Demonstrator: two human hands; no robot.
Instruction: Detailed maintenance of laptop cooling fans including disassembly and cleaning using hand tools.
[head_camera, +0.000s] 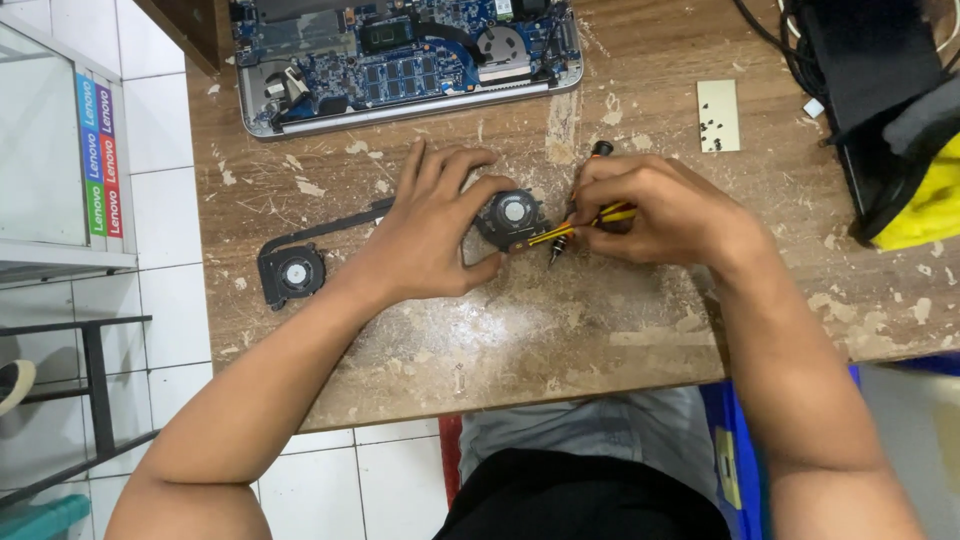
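While the left hand (432, 232) pins a fan (510, 219) mid-tabletop (560, 330), fingers curled round it, the right hand (650, 208) grips a screwdriver (572, 230), tip at fan's edge. 2nd fan (292, 273) near left edge; open laptop (400, 60) at far edge.

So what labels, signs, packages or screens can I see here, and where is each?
Sticker strip: left edge, on a white-framed glass panel; tall, narrow, with blue, purple, red and green bands.
Card: upper right of the wooden table; small pale rectangle with tiny dark specks on it.
No screens or packages.
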